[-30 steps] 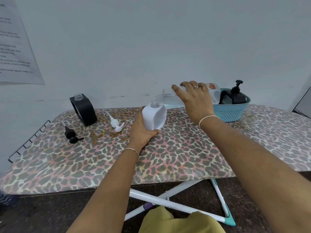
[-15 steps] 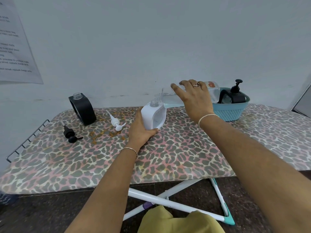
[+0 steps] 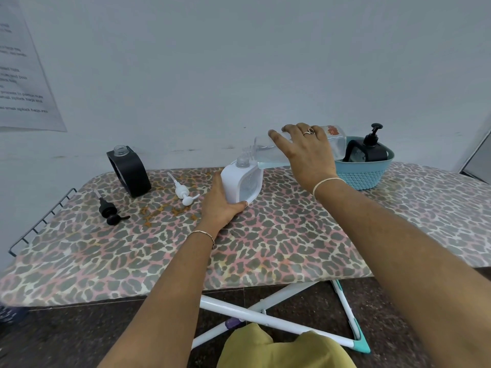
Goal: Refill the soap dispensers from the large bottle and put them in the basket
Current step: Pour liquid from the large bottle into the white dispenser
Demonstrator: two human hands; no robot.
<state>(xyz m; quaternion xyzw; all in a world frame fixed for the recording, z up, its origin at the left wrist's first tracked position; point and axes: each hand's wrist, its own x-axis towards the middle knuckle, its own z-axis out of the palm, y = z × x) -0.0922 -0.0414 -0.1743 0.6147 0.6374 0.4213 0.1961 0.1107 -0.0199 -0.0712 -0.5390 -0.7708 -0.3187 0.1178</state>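
Observation:
My right hand (image 3: 305, 152) grips the large clear bottle (image 3: 268, 152), which lies almost level with its mouth over the open neck of the white dispenser (image 3: 243, 181). Pale blue liquid sits low in the bottle. My left hand (image 3: 220, 208) holds the white dispenser's base on the leopard-print board (image 3: 279, 240). A black dispenser (image 3: 130, 171) without its pump stands at the back left. Its black pump (image 3: 109, 211) and a white pump (image 3: 183, 193) lie loose on the board. The blue basket (image 3: 364, 172) at the back right holds another black dispenser (image 3: 370, 150) with its pump on.
A wire rack (image 3: 39, 221) juts from the board's left end. The wall runs close behind the board, with a printed sheet (image 3: 24, 75) taped at the upper left. White folding legs (image 3: 265, 317) cross beneath the board. Orange stains mark the cover near the pumps.
The bottle stays tilted over the white dispenser and both hands hold their places. The view has shifted slightly.

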